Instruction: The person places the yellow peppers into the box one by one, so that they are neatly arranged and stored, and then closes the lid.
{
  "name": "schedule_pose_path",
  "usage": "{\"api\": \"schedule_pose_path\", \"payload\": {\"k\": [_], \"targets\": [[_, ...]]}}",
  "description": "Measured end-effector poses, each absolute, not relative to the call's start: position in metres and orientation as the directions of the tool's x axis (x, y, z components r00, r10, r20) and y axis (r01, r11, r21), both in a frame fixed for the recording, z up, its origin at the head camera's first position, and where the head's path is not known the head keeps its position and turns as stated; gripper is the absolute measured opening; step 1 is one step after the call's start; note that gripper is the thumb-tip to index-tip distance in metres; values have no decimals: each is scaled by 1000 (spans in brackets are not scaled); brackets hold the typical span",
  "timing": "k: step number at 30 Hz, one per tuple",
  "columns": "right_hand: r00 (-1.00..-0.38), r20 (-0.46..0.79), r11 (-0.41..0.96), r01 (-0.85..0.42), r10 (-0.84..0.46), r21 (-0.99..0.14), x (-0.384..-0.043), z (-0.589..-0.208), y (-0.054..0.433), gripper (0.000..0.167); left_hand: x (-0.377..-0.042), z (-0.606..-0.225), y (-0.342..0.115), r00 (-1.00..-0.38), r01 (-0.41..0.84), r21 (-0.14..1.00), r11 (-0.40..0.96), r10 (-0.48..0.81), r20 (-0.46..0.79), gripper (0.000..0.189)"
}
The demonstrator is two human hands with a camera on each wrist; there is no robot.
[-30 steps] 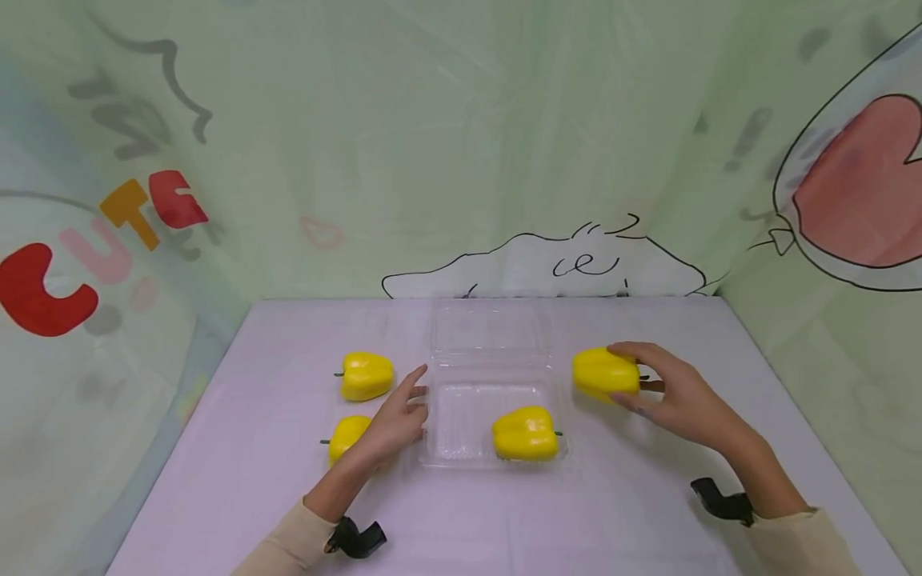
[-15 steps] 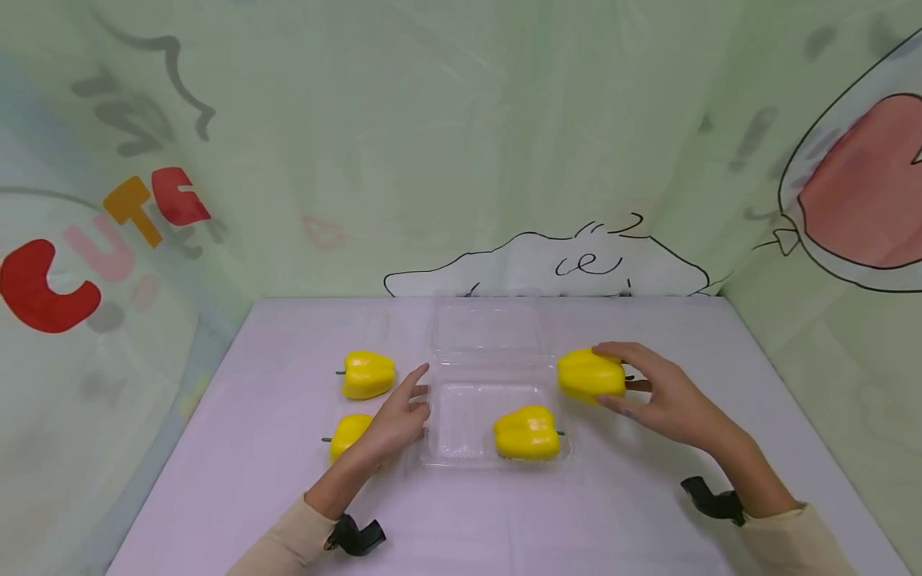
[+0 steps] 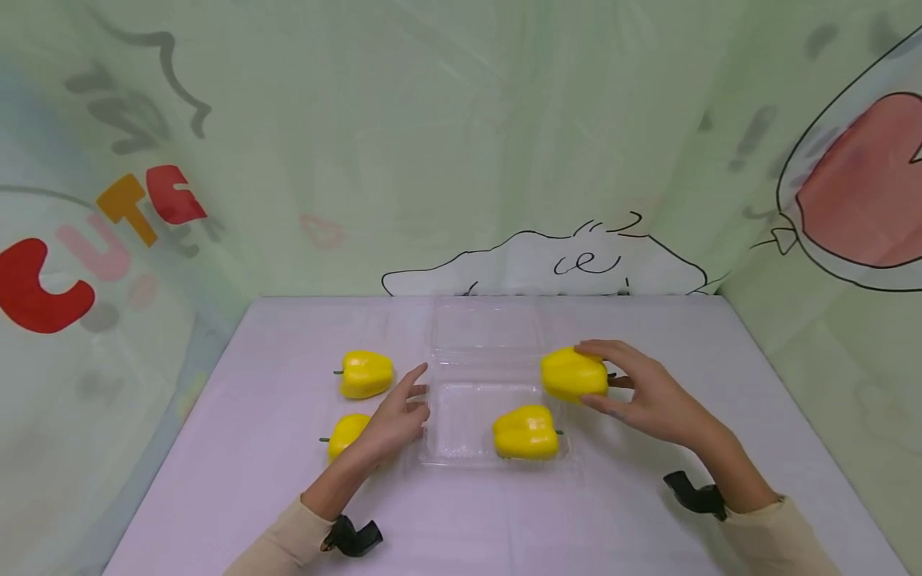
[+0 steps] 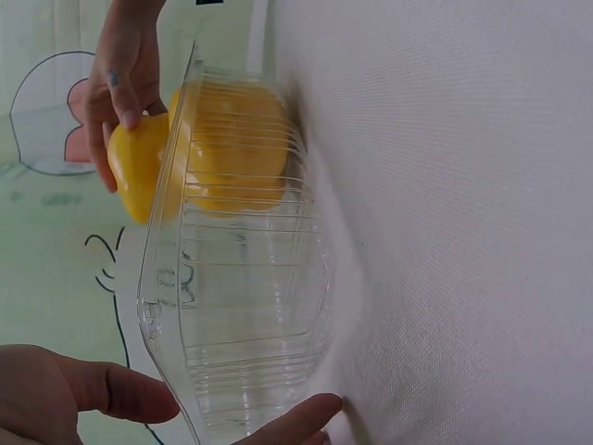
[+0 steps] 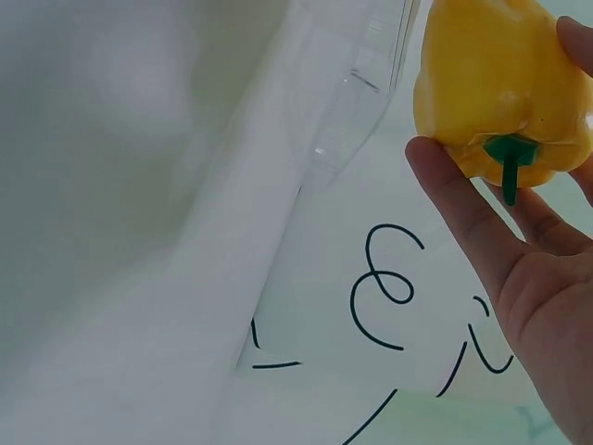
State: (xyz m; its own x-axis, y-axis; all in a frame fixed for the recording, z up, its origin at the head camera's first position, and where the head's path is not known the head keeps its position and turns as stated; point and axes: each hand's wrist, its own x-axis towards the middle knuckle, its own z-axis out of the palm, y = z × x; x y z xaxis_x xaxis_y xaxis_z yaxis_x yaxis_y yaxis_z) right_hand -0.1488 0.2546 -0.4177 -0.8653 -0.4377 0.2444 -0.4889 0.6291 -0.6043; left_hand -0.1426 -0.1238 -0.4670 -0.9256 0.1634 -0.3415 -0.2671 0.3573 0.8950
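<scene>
- where's the held pepper [image 3: 572, 374] right now?
- at the right rear edge of the clear box [image 3: 461, 424], overlapping it in the head view. i can't tell how much is past the rim.
- and from the right hand [image 3: 651, 396]?
- just left of it, long axis roughly left to right, green stem [image 5: 510, 171] facing the palm. the thumb and fingers pinch it from near and far sides.
- the left hand [image 3: 392, 420]?
- well apart from that pepper, thumb and fingers spread against the box's left side. so the right is nearer.
- what does it turn on, then?
- i'd say the free floor lying leftward, since the pepper inside [image 3: 526, 433] takes the right front.
- any change from a second ago?
- the held pepper was just beside the box then, apart from it; it has come left. the left hand and the other peppers look the same.
</scene>
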Motion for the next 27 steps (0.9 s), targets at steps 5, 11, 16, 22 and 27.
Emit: {"api": "schedule_pose_path", "payload": {"k": [5, 11, 16, 22, 27], "targets": [[-863, 238, 618, -489, -446, -616, -152, -417, 247, 65, -143, -468, -124, -927, -257, 896, 362, 168, -334, 73], [-861, 219, 608, -484, -459, -629, -156, -419, 239, 64, -144, -469, -124, -929, -254, 896, 363, 166, -331, 74], [-859, 197, 610, -480, -472, -630, -158, -424, 234, 64, -143, -469, -124, -929, -257, 896, 362, 161, -332, 74], [-858, 184, 614, -479, -480, -627, -159, -427, 229, 65, -142, -469, -124, -932, -248, 897, 365, 164, -324, 74], [-852, 183, 600, -483, -491, -637, -161, -428, 223, 65, -142, -468, -124, -932, -243, 897, 368, 169, -321, 75]]}}
